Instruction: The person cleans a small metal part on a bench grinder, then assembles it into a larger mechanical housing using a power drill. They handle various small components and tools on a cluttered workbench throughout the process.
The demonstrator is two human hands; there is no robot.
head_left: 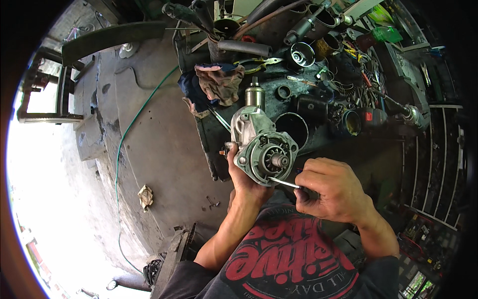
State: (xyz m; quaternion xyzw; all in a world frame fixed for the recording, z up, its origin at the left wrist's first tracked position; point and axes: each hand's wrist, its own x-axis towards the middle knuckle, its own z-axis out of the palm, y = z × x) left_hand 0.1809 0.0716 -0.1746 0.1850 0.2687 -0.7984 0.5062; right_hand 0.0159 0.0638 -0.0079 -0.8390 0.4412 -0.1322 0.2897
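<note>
My left hand [244,174] is closed around the lower left of a starter motor housing [244,130], a grey cast-metal body with a round flange turned toward me. A toothed pinion gear [271,158] and its shaft stick out of the flange. In my closed right hand [331,189] is a screwdriver, its thin metal shaft [285,183] pointing left with the tip at the flange's lower rim. My fingers hide its handle. Behind the housing stands a shiny cylinder with a threaded top [254,93]; I cannot tell whether it is joined on.
Beyond my hands, a dark, cluttered bench [209,159] bears a dirty rag [219,83], pliers [259,63], a large open ring [293,130], a small ring [284,92] and a metal cup [302,54]. A green hose [119,149] crosses the floor at left, near a crumpled rag [146,197].
</note>
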